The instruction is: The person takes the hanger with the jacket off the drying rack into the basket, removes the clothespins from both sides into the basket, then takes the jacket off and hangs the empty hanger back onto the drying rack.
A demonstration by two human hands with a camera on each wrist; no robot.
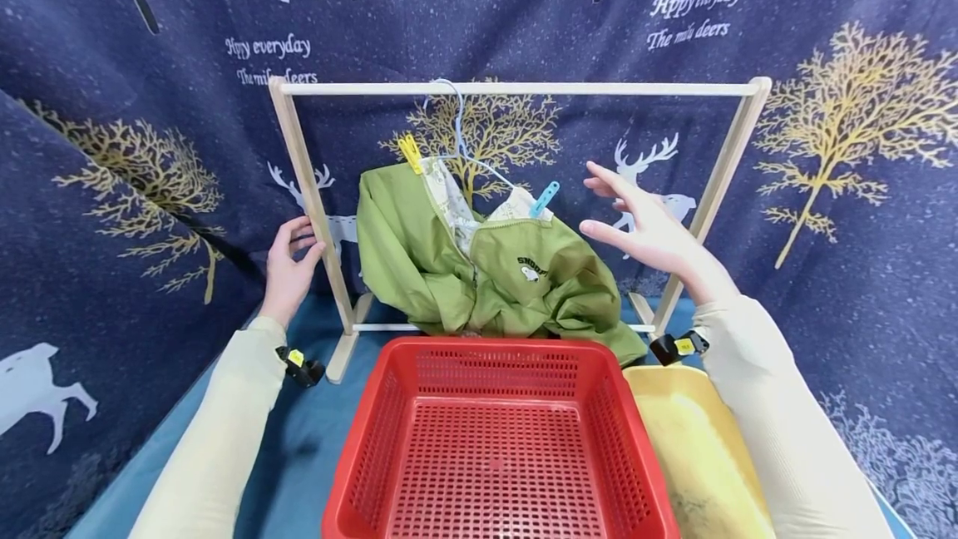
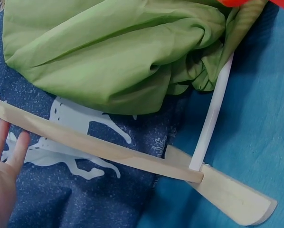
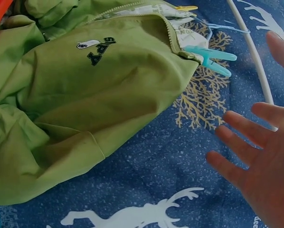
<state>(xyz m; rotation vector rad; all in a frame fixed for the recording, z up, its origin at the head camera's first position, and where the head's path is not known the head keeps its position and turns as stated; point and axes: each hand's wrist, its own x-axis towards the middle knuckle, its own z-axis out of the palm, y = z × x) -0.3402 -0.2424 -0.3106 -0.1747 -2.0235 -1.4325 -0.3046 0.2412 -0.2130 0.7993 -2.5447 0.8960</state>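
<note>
A green zip jacket (image 1: 449,264) hangs on a pale blue hanger (image 1: 456,127) from the top rail of a small wooden rack (image 1: 524,89). Its lower part is bunched on the rack's bottom bar. A yellow peg (image 1: 409,152) clips its left shoulder and a blue peg (image 1: 544,199) its right. My left hand (image 1: 288,269) grips the rack's left post (image 1: 314,215), thumb in front and fingers behind. My right hand (image 1: 644,231) hovers with spread fingers just right of the blue peg and touches nothing. The right wrist view shows the jacket (image 3: 85,104), the blue peg (image 3: 208,57) and my empty right hand (image 3: 260,161).
A red slotted basket (image 1: 494,345) stands in front of the rack. A yellow tub (image 1: 696,447) sits to its right. The rack's left foot (image 2: 232,190) rests on blue cloth. A dark blue deer-print curtain hangs close behind and at both sides.
</note>
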